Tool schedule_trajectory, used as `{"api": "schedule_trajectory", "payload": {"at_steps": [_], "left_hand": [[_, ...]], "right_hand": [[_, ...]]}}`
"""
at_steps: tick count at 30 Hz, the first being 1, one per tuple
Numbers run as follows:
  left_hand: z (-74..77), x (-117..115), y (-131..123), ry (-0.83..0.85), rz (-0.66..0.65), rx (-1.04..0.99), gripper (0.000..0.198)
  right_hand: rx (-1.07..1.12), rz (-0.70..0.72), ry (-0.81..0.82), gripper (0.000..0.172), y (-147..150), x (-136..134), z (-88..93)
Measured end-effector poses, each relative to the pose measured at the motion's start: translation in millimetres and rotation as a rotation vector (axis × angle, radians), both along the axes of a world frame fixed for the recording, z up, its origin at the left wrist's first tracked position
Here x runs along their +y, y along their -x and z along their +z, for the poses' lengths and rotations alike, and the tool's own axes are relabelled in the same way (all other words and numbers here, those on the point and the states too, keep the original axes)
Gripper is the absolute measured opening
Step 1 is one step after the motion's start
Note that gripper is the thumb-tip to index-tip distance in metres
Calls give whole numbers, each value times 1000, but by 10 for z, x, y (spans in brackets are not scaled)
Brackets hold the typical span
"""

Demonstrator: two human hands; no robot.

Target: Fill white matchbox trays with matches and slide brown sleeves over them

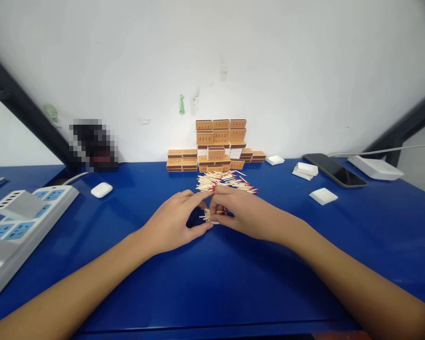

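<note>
A small white matchbox tray (217, 222) sits on the blue table between my hands, with matches (207, 216) lying in it, some poking out at its left end. My left hand (175, 219) curves around the tray's left side, thumb in front and fingers behind, gripping it. Over the tray's right part, my right hand (235, 208) is closed, fingertips down at the matches and partly hiding them. Just beyond my hands is a loose heap of red-tipped matches (212, 180).
Stacked matchboxes (220, 137) stand against the wall. Empty white trays (323, 196), a phone (335, 170) and a white box-shaped device (375, 168) lie to the right. Left are a white earbud case (101, 190) and a large power strip (53, 208) with plugs.
</note>
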State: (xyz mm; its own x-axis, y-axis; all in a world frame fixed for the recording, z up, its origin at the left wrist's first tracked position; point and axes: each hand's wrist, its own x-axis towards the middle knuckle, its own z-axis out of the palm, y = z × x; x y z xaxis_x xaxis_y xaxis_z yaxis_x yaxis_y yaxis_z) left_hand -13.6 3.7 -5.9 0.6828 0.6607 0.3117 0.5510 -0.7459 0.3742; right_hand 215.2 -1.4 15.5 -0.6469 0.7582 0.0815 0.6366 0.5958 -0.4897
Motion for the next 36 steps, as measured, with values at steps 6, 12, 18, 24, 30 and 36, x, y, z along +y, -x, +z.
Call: {"api": "schedule_trajectory", "payload": {"at_steps": [6, 12, 18, 24, 30, 36], "left_hand": [[-9, 1, 9, 8, 2, -18, 64], [-6, -1, 16, 26, 11, 6, 65], [-10, 5, 9, 20, -2, -6, 63], [2, 3, 4, -9, -12, 1, 58], [-2, 7, 3, 7, 3, 3, 60], [8, 6, -2, 9, -4, 12, 61]], "right_hand": [[-49, -14, -71, 9, -70, -5, 67], [-118, -19, -34, 7, -135, -30, 115], [-27, -9, -112, 6, -89, -15, 71], [7, 24, -63, 9, 26, -22, -1], [-13, 24, -34, 8, -6, -18, 1], [-30, 31, -23, 9, -11, 5, -10]]}}
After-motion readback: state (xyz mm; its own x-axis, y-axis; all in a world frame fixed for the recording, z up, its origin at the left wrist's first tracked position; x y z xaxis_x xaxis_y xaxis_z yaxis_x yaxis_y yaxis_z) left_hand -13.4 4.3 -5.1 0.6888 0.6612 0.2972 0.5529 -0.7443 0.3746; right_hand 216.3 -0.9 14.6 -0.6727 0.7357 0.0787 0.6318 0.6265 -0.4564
